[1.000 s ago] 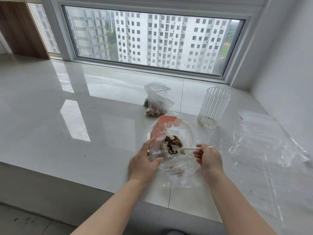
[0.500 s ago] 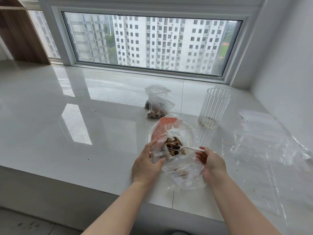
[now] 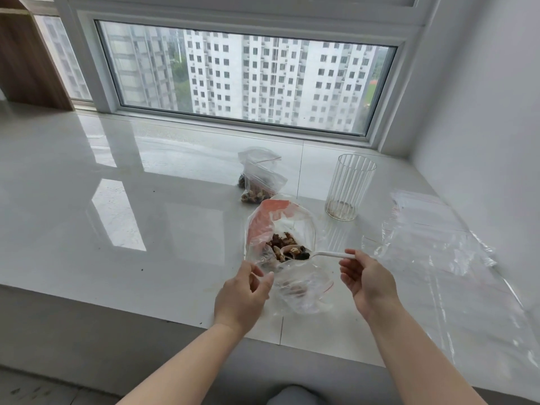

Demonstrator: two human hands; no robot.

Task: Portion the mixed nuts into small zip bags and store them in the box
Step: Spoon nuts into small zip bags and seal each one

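Note:
A large clear bag with a red patch (image 3: 270, 219) lies open on the white sill and holds mixed nuts (image 3: 282, 242). My right hand (image 3: 365, 283) pinches the handle of a white plastic spoon (image 3: 321, 254), whose bowl carries nuts at the bag's mouth. Just in front lies a small clear zip bag (image 3: 304, 289) with a few nuts inside. My left hand (image 3: 242, 293) pinches the left edge of this bag's mouth. Two filled small zip bags (image 3: 260, 182) rest farther back.
A white wire cup-shaped basket (image 3: 349, 187) stands to the right of the nut bag. Several empty clear zip bags (image 3: 432, 235) are spread along the right wall. The window frame (image 3: 242, 118) closes the back; the sill's front edge (image 3: 117, 308) drops off near me.
The spoon has come up out of the nut pile with a load and shifted right. My left hand has slid down from the big bag to the small bag's edge.

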